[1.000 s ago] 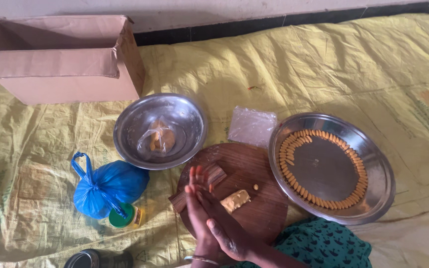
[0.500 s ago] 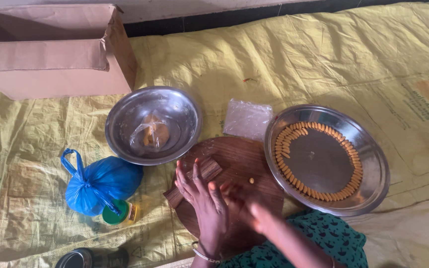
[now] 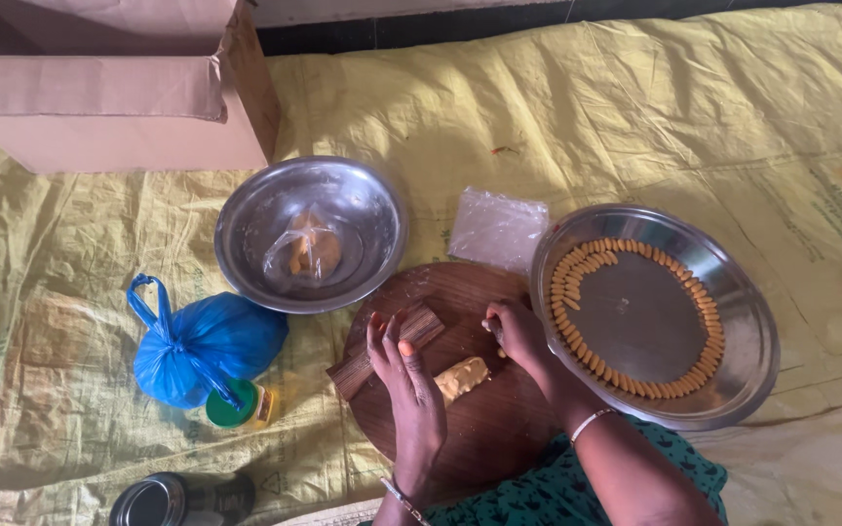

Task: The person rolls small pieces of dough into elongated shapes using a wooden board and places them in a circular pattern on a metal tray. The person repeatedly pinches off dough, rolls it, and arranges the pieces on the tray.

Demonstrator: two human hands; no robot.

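The hands have parted: left hand (image 3: 411,390) flat, open, beside the dough piece (image 3: 462,378) on the round board (image 3: 479,438); right hand (image 3: 516,331) curled, its contents hidden

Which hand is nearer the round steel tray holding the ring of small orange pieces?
Right. The right hand sits beside the steel tray's left rim; the left hand rests mid-board, farther away.

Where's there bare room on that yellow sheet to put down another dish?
Free: the yellow sheet beyond the steel tray, right of the cardboard box. Crowded: around the wooden board, steel bowl and blue bag.
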